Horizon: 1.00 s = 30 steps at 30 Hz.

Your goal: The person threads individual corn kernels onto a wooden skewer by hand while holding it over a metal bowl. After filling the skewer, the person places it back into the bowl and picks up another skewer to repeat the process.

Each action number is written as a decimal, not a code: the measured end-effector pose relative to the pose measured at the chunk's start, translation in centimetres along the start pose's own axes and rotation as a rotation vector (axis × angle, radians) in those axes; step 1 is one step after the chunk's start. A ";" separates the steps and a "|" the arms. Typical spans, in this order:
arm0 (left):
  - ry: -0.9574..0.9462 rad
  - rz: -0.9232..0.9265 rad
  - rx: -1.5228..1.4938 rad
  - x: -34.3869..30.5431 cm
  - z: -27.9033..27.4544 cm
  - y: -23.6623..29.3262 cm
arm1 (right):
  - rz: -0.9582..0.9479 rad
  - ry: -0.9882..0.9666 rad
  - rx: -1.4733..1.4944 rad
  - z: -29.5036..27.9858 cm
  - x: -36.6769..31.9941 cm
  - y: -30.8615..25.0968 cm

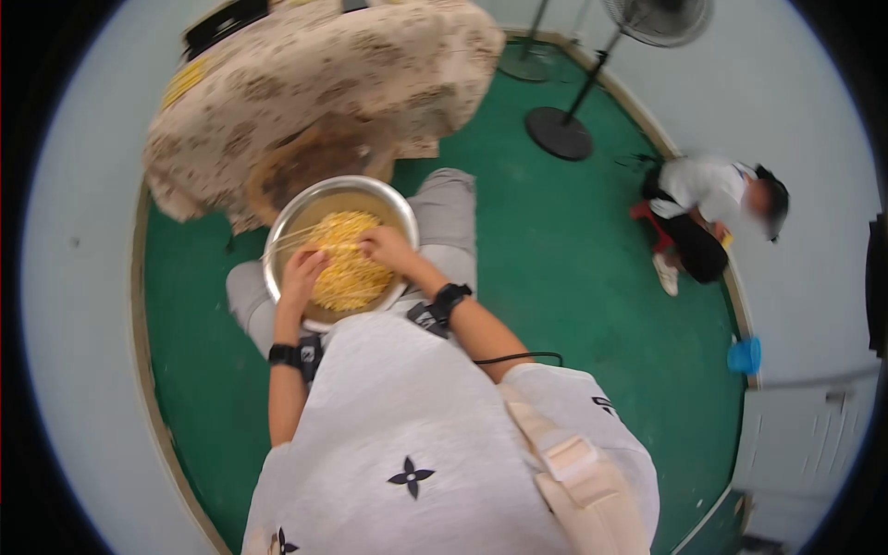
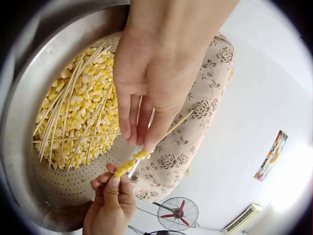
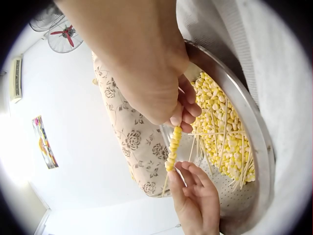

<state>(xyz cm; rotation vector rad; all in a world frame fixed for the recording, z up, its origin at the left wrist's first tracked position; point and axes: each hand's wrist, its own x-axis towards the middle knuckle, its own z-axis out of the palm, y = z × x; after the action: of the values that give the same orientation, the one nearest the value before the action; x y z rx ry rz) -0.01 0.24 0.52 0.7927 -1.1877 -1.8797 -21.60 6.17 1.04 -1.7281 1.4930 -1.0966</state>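
A steel bowl [image 1: 403, 222] with a perforated inside rests on the person's lap, holding yellow corn kernels [image 1: 356, 268] and several thin sticks [image 2: 66, 105]. Above it, both hands are at one stick threaded with a row of kernels [image 3: 173, 147]. The left hand [image 1: 302, 275] pinches the stick by the kernels at one end of the row, and bare stick [image 2: 180, 122] sticks out past its fingers. At the row's other end, the right hand [image 1: 388, 248] pinches with thumb and fingers. The two hands do not touch.
Beyond the bowl stands a table with a flowered cloth [image 1: 324, 65]; a brown round object [image 1: 319, 157] is below its edge. A standing fan [image 1: 560, 132], a seated person [image 1: 694, 203] and a blue bucket [image 1: 744, 355] are on the right.
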 end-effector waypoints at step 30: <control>-0.004 -0.078 0.055 0.1 -0.3 0.3 | 0.067 -0.062 0.158 -1.0 -0.7 -2.6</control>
<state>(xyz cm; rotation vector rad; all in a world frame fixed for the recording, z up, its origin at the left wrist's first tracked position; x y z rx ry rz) 0.22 -0.04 0.68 0.8772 -1.2317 -1.9192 -21.27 7.42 3.63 -1.5786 1.3783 -1.0855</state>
